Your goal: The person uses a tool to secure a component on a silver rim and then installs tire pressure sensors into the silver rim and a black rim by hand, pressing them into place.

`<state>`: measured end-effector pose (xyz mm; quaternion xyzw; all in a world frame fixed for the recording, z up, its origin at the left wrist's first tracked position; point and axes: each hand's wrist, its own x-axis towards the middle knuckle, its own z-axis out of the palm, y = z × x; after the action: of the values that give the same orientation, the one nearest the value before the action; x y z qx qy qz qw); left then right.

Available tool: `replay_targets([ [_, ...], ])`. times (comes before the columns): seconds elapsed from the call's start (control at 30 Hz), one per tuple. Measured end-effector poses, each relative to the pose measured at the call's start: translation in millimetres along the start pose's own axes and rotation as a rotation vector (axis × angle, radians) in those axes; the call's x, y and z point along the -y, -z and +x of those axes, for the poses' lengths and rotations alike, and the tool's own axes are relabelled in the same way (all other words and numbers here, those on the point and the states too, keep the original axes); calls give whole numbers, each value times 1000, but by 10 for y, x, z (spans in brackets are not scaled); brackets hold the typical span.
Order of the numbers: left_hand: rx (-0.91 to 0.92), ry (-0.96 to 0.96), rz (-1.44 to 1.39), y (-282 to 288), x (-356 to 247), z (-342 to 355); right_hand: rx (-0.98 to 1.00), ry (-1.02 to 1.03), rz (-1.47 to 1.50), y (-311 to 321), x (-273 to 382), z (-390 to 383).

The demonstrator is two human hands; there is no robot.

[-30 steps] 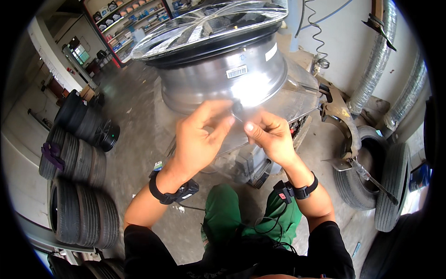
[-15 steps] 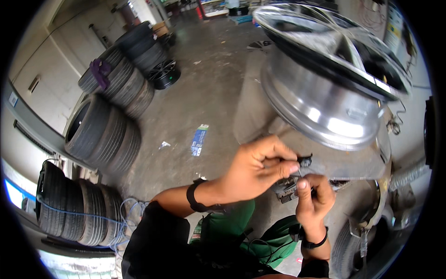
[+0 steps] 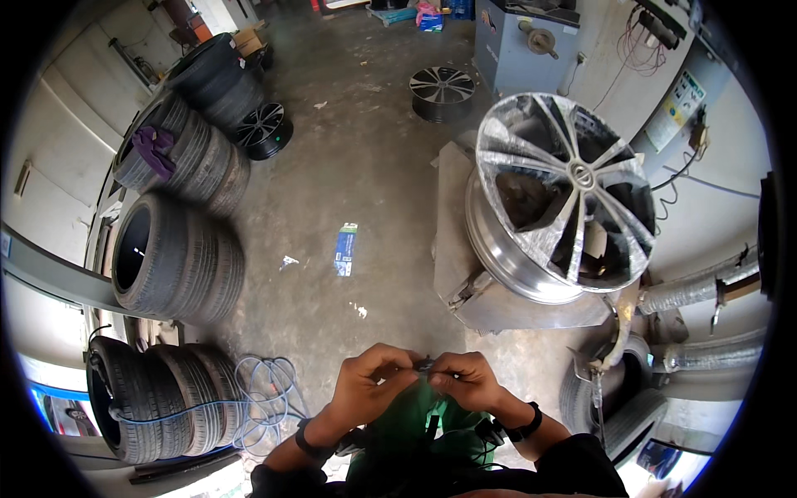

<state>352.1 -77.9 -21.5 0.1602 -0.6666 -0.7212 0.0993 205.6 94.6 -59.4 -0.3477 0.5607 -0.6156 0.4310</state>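
My left hand (image 3: 371,383) and my right hand (image 3: 470,382) meet low in the middle, over green trousers (image 3: 415,423). Thumb and fingers of each are pinched together on a small dark part (image 3: 424,366). Most of that part is hidden behind the fingertips, so I cannot tell its kind. Ahead and to the right, apart from both hands, a silver multi-spoke wheel rim (image 3: 573,203) without a tyre rests tilted on the metal table of a machine (image 3: 452,241).
Stacked tyres (image 3: 166,257) line the left side, with a purple glove (image 3: 154,152) on one. A blue hose (image 3: 270,398) lies coiled at lower left. Two dark rims (image 3: 442,87) lie on the floor farther off. A grey cabinet (image 3: 523,58) stands behind the silver rim; more tyres (image 3: 614,386) are at lower right.
Both hands have drawn back toward my lap and come together on the small dark part, which my left fingers held before. The view has shifted, showing the silver rim's face more fully.
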Motion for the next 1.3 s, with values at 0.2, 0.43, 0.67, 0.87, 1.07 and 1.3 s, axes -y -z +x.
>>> replay_targets([
  [0.2,-27,147,-113,135,-993,-542,107,-146,-11,-474,1076,-78],
  [0.43,8,44,88,704,-2063,-808,72,-130,-261,-1155,2221,210],
  [0.67,84,-102,52,1782,-2392,-715,-48,48,-296,-1922,2447,924],
  [0.87,25,-90,-33,2635,-2424,-611,62,100,-360,-2380,2550,1839],
  [1.07,-108,-60,-41,3380,-2285,16,242,67,-454,-2319,2483,3086],
  [1.3,-378,-71,-98,4352,-2175,1251,486,128,-470,-2048,2282,5213],
])
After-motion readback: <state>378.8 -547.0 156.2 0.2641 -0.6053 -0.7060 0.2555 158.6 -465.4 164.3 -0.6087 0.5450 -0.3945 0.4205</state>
